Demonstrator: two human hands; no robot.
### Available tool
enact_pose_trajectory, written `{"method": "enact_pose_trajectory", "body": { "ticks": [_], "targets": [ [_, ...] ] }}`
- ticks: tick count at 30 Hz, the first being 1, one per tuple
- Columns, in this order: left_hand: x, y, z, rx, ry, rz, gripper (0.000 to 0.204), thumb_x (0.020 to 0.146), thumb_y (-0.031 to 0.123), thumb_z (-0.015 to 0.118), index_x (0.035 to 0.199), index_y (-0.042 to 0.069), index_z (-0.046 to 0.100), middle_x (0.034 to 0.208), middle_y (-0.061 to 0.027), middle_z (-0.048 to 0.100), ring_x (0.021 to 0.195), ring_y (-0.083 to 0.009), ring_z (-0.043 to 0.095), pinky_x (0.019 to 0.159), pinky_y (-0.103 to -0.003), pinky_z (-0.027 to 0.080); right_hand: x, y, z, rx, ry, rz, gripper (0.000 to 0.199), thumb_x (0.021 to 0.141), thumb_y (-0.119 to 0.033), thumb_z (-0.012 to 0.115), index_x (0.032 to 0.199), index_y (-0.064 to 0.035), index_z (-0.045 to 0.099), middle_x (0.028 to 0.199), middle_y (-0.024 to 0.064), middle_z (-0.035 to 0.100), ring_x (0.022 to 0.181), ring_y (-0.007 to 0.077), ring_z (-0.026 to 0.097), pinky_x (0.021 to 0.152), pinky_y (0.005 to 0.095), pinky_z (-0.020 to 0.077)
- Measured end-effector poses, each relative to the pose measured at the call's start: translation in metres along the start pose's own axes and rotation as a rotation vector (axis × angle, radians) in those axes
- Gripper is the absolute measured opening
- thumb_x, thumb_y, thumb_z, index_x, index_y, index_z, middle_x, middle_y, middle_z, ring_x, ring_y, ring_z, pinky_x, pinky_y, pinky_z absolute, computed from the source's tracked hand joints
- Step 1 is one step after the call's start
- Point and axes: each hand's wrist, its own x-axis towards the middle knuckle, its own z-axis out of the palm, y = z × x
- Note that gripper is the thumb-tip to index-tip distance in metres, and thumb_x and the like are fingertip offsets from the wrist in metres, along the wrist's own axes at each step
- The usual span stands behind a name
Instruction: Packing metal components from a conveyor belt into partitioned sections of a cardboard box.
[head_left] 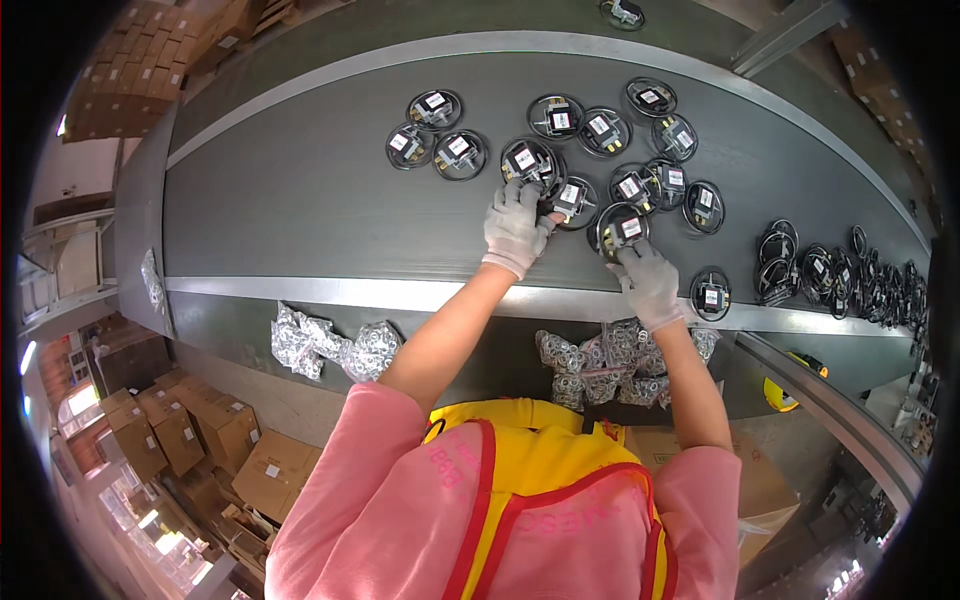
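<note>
Both my hands wear thin pale gloves and reach over a dark grey conveyor belt. My left hand (515, 228) has its fingers bent over the near edge of a coiled-cable unit (525, 160), a black cable loop around a small dark device with a white label. The left thumb lies against a neighbouring labelled unit (574, 200). My right hand (650, 285) grips the near rim of another coiled-cable unit (627, 228), its fingertips partly hidden by the coil. Several similar units lie around them, some overlapping.
A metal rail (420, 293) edges the belt's near side. Below it lie clear bags of small ring-shaped parts (610, 365) and more bags (300, 340). Dark cable coils (777, 262) crowd the right end. Cardboard boxes (172, 430) stand at lower left, and a metal post (850, 420) slants at right.
</note>
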Motion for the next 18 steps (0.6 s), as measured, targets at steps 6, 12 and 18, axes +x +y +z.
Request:
{"method": "enact_pose_trajectory", "body": {
  "ticks": [6,12,18],
  "targets": [
    [0.001,-0.010,-0.006,-0.024,-0.048,0.045,0.052,0.069,0.039,0.074,0.108,0.009,0.057,0.112,-0.0159,0.056,0.100,-0.0366,0.054,0.080,-0.046,0.048,-0.015,0.002,-0.013,0.237,0.368,0.180,0.022,0.087,-0.027,0.063,0.090,-0.0050,0.062,0.073,0.0096,0.058,0.062,0.0268,0.061,0.054,0.0345,0.0478],
    [0.014,-0.009,-0.010,-0.505,0.093,0.055,0.023,0.079,0.018,0.071,0.095,0.005,0.061,0.095,-0.0148,0.063,0.079,-0.0273,0.064,0.066,-0.038,0.052,0.009,-0.026,-0.025,1.222,0.268,0.500,0.021,0.089,-0.025,0.062,0.099,-0.0060,0.060,0.079,0.0034,0.062,0.061,0.0106,0.060,0.050,0.0219,0.0435],
    [0.021,0.016,-0.072,-1.203,0.124,-0.815,0.014,0.090,0.016,0.064,0.090,0.003,0.058,0.072,-0.0024,0.060,0.053,-0.0084,0.057,0.044,-0.021,0.043,0.047,-0.024,0.009,0.020,0.124,-0.310,0.038,0.068,-0.020,0.071,0.103,-0.0062,0.065,0.100,0.0125,0.059,0.092,0.0303,0.057,0.069,0.0404,0.0507]
  ]
}}
